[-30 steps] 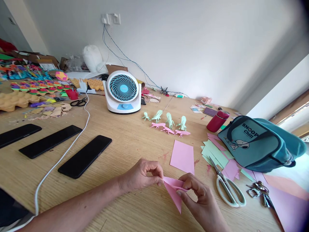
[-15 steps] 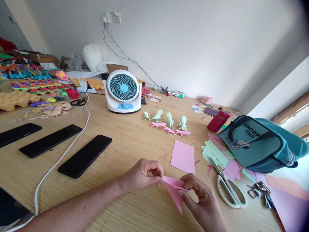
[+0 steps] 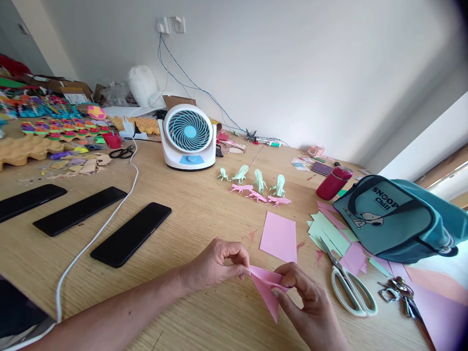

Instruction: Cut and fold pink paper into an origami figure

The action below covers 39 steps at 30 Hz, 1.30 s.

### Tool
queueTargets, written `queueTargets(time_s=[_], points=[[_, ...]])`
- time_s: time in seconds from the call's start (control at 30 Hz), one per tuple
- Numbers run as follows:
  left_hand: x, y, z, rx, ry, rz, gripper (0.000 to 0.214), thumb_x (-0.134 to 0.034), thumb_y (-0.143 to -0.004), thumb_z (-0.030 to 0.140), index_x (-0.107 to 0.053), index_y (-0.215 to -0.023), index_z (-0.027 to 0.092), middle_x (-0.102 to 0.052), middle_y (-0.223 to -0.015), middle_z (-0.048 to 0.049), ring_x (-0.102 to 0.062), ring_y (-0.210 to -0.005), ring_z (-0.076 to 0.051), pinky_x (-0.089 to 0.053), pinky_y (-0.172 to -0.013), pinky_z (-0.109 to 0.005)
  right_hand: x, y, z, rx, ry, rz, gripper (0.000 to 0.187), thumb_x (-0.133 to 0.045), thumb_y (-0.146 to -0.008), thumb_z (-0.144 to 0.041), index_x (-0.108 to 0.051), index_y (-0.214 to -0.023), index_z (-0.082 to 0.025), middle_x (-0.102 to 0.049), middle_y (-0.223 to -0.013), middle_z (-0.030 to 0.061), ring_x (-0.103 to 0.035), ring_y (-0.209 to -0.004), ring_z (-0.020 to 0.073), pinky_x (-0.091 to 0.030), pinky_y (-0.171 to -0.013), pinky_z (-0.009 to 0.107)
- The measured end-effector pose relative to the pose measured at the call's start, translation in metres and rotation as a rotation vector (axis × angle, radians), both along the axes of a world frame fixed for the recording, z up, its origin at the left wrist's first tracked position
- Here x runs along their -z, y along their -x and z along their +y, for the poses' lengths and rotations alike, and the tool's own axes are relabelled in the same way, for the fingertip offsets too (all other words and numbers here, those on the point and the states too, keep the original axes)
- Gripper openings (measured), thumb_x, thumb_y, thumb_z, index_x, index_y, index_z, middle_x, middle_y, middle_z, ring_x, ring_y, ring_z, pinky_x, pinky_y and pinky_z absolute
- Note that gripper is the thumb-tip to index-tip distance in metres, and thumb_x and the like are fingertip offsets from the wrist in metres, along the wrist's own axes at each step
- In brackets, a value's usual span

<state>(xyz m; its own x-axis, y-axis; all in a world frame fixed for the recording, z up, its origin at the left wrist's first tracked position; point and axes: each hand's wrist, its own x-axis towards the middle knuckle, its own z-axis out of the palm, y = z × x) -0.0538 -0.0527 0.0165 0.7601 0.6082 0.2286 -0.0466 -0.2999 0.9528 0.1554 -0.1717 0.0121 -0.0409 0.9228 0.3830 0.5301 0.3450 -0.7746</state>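
A folded piece of pink paper is held up between my two hands, just above the table, one pointed flap hanging down. My left hand pinches its left tip between thumb and forefinger. On the right side, my right hand grips the folded layers, thumb in front and fingers behind. A flat pink sheet lies on the table beyond my hands. Farther back stand several green folded-paper figures, with a row of pink folded-paper figures in front of them.
To the right lie white-handled scissors, green paper pieces and keys. Behind them are a teal bag and a red flask. Three black phones, a white cable and a fan are on the left.
The whole view has shifted slightly, so things appear a little farther right. Both hands keep the same hold on the pink paper, with no clear change in its folds.
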Motion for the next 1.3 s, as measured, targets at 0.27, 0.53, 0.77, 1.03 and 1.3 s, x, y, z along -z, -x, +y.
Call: queueTargets(time_s=[0.27, 0.53, 0.77, 1.03, 1.3], points=[[0.000, 0.001, -0.001, -0.012, -0.063, -0.025, 0.016, -0.067, -0.084, 0.025, -0.065, -0.077, 0.011, -0.068, -0.066, -0.0038, -0.065, -0.062, -0.011, -0.050, -0.063, -0.020, -0.001, 0.001, 0.000, -0.001, -0.049, -0.028, 0.021, -0.059, -0.092, -0.018, -0.046, -0.076, -0.023, -0.060, -0.084, -0.0011, -0.059, -0.073, 0.0128, -0.045, -0.064, 0.024], [-0.003, 0.003, -0.002, -0.023, -0.076, -0.087, 0.009, -0.070, -0.083, 0.020, -0.066, -0.082, 0.013, -0.070, -0.070, -0.0022, -0.066, -0.066, -0.010, -0.051, -0.065, -0.020, 0.001, 0.003, -0.006, 0.020, -0.093, -0.020, 0.018, -0.062, -0.089, -0.010, -0.051, -0.081, -0.022, -0.060, -0.094, 0.0020, -0.060, -0.082, 0.0138, -0.045, -0.070, 0.027], [-0.002, 0.001, -0.004, -0.013, -0.003, -0.125, 0.014, -0.069, -0.085, 0.021, -0.070, -0.096, 0.012, -0.075, -0.084, -0.0064, -0.071, -0.070, -0.012, -0.057, -0.069, -0.021, -0.002, 0.004, -0.008, 0.032, -0.172, -0.078, 0.019, -0.062, -0.088, -0.006, -0.052, -0.083, -0.021, -0.059, -0.093, 0.0027, -0.060, -0.080, 0.0123, -0.044, -0.068, 0.026], [-0.007, 0.002, -0.006, -0.031, -0.066, -0.092, 0.014, -0.073, -0.082, 0.022, -0.073, -0.091, 0.012, -0.076, -0.085, -0.0070, -0.071, -0.076, -0.013, -0.057, -0.072, -0.022, -0.007, 0.007, -0.009, 0.074, -0.206, -0.150, 0.019, -0.063, -0.088, -0.008, -0.052, -0.081, -0.021, -0.060, -0.092, 0.0015, -0.059, -0.075, 0.0105, -0.043, -0.064, 0.025], [-0.005, 0.002, -0.007, 0.015, -0.039, -0.135, 0.012, -0.067, -0.087, 0.020, -0.071, -0.092, 0.011, -0.073, -0.077, -0.0062, -0.070, -0.072, -0.012, -0.056, -0.069, -0.021, -0.006, 0.008, -0.010, 0.057, -0.186, -0.132, 0.015, -0.063, -0.088, -0.008, -0.057, -0.089, -0.021, -0.060, -0.096, 0.0024, -0.060, -0.077, 0.0109, -0.046, -0.064, 0.025]])
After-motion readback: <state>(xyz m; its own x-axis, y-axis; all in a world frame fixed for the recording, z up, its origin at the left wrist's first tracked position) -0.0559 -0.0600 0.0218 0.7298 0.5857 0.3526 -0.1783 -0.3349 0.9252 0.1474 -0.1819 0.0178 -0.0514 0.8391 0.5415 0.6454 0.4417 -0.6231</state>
